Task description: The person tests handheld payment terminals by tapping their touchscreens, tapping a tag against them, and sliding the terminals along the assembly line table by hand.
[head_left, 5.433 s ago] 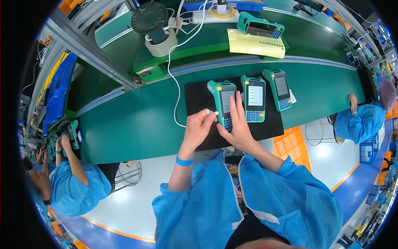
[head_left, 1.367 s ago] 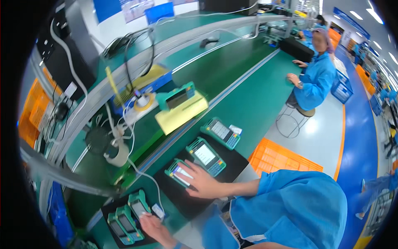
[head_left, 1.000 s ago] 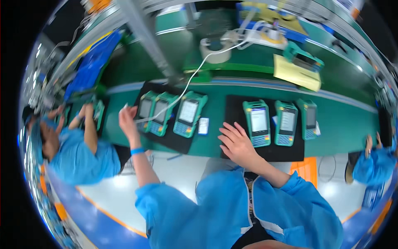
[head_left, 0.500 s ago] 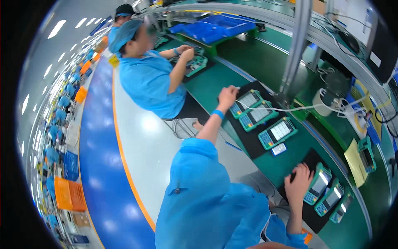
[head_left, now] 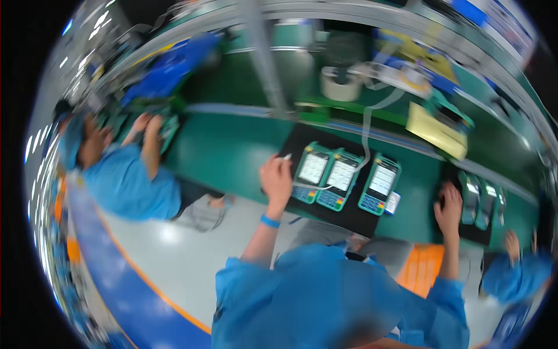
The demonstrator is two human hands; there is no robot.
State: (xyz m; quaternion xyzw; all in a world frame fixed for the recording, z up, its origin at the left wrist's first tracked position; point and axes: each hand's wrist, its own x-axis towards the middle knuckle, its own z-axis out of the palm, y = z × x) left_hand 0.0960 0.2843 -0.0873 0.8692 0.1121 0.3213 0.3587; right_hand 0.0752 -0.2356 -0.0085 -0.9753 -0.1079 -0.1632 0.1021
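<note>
My left hand (head_left: pixel 276 181) pinches the end of a white cable (head_left: pixel 314 187) at the left edge of a black mat (head_left: pixel 296 135). Just right of it lies the leftmost of three green handheld payment terminals (head_left: pixel 312 168), all with lit screens and keypads. The cable crosses the lower part of that terminal and the middle terminal (head_left: pixel 338 179). A third terminal (head_left: pixel 380 183) lies apart, with a small white-and-blue block (head_left: pixel 393 202) beside it. My right hand (head_left: pixel 447 210) rests, fingers loosely apart, on another black mat (head_left: pixel 480 234), left of several dark-screened terminals (head_left: pixel 486 203).
On the left a co-worker (head_left: pixel 125 180) handles a green part. Another person's hand (head_left: pixel 512 245) shows at far right. Behind the bench stand a metal post (head_left: pixel 261 58), a white round container (head_left: pixel 339 86) and a yellow sheet (head_left: pixel 437 131). An orange crate (head_left: pixel 421 269) sits below the bench.
The view has swung to the right, bringing another person in at the far right, and is blurred. My left hand keeps the cable end, now lower beside the leftmost terminal. My right hand stays by its mat.
</note>
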